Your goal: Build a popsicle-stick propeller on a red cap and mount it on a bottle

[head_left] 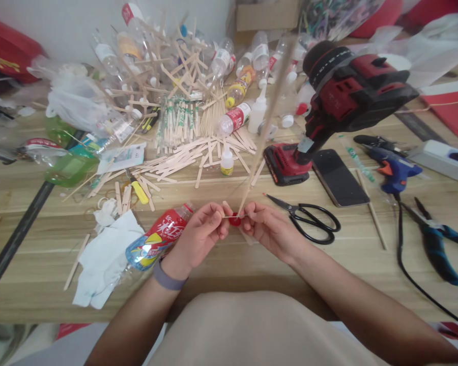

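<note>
My left hand [206,226] pinches one end of a thin, pale strand [231,217], perhaps a rubber band or a wire. At its other end the fingertips of my right hand [265,223] are pinched together. Between the hands sits a red bottle cap [234,221], partly covered by fingers. A long wooden skewer [261,147] rises from beside the cap and leans up to the right; whether my right fingers also grip it I cannot tell. Under my left wrist lies a bottle with a red and blue label [156,239]. Black-handled scissors [315,221] lie right of my right hand.
A red cordless drill [339,96] stands behind a phone [339,178]. Farther right are a blue glue gun [393,165] and pliers [437,244]. Wooden sticks [191,157], a small glue bottle [226,161] and several plastic bottles crowd the back; tissues [107,259] lie left.
</note>
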